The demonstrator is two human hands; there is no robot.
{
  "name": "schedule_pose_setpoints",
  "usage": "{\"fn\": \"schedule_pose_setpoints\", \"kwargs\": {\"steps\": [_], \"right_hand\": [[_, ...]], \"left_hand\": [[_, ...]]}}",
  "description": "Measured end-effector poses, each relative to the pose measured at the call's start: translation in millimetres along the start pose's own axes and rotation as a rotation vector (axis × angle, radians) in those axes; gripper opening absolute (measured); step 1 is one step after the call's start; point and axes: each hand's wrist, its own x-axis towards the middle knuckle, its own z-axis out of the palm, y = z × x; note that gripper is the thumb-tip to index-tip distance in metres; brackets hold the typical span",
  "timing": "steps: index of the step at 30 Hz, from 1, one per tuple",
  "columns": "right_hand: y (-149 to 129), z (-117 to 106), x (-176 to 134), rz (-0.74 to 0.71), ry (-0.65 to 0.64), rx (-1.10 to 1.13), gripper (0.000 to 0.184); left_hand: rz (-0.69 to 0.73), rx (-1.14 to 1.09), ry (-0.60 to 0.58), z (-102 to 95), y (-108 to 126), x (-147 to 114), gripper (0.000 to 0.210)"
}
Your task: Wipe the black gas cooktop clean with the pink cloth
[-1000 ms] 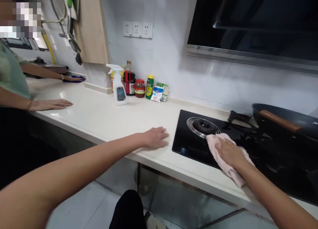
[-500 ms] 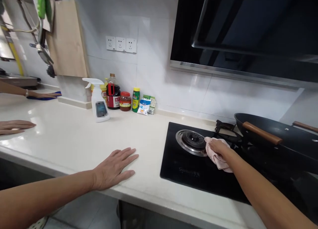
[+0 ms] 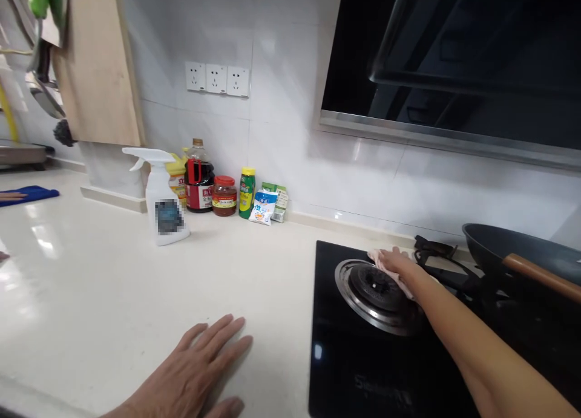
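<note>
My right hand (image 3: 399, 264) presses a pink cloth (image 3: 379, 259) against the black glass stove top (image 3: 345, 369), at the far right rim of the round burner (image 3: 374, 288). Most of the cloth is hidden under the hand. My left hand (image 3: 193, 372) lies flat and open on the white counter (image 3: 100, 297), just left of the stove, holding nothing.
A dark wok (image 3: 521, 257) with a wooden handle sits on the right burner. A white spray bottle (image 3: 162, 197), a soy sauce bottle (image 3: 198, 177), a red jar (image 3: 224, 196), a green bottle (image 3: 247, 193) and packets (image 3: 267, 204) line the wall. A blue cloth (image 3: 29, 194) lies far left under another person's fingers.
My right hand has carried the cloth from the stove's front, past the burner, to its far right rim. The view has moved closer and lower; the other person has nearly left view.
</note>
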Motion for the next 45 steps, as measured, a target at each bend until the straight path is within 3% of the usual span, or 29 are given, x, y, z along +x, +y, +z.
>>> {"fn": "schedule_pose_setpoints", "kwargs": {"steps": [4, 8, 12, 20, 29, 32, 36, 40, 45], "right_hand": [[-48, 8, 37, -0.040, -0.133, 0.043, 0.040], [-90, 10, 45, -0.097, -0.204, 0.084, 0.048], [-125, 5, 27, -0.166, -0.241, 0.131, 0.061], [-181, -26, -49, -0.430, -0.296, 0.237, 0.057], [-172, -56, -186, -0.638, -0.257, 0.360, 0.055], [-158, -71, -237, -0.700, -0.241, 0.469, 0.057], [-130, -88, -287, -0.736, -0.309, 0.549, 0.055], [-110, -96, -302, -0.761, -0.351, 0.578, 0.050], [-125, -91, -265, -0.838, -0.300, 0.515, 0.050]], "left_hand": [[-0.013, -0.047, -0.040, -5.1, 4, 1, 0.073], [-0.026, -0.071, -0.031, -0.5, 3, 0, 0.071], [-0.035, -0.060, -0.029, 5.5, 2, -1, 0.066], [-0.036, -0.050, -0.088, -6.9, 3, 5, 0.060], [-0.031, -0.039, -0.060, -13.5, 7, 6, 0.058], [-0.035, -0.020, -0.045, -11.0, 8, 5, 0.060], [-0.039, 0.014, -0.056, -10.0, 8, 6, 0.059], [-0.035, 0.045, -0.034, -7.6, 6, 6, 0.057], [-0.009, 0.060, 0.001, 0.4, 1, 3, 0.056]]}}
